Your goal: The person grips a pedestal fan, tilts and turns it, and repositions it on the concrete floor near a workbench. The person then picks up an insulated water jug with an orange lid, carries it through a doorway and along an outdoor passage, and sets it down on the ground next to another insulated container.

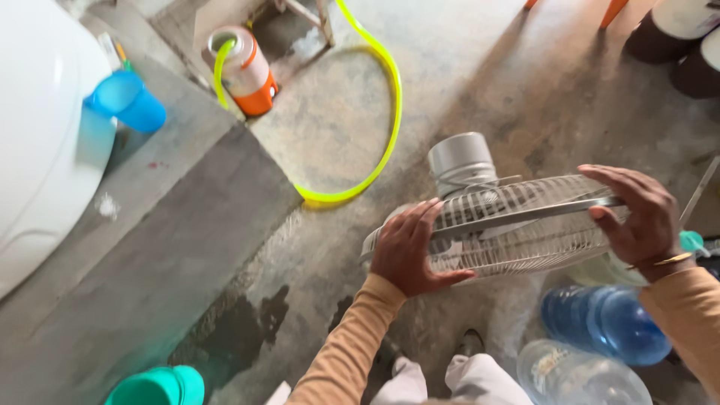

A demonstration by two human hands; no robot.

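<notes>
Holding a white fan head [510, 225] above the concrete floor [465, 82], between both hands. Left hand [409, 251] clamped on the left rim of the wire guard, right hand [637, 214] clamped on the right rim. Grey motor housing [461, 161] just behind the guard. Beyond the left grip, a yellow hose [390, 120]. Below the right grip, a blue water bottle [607, 322].
</notes>
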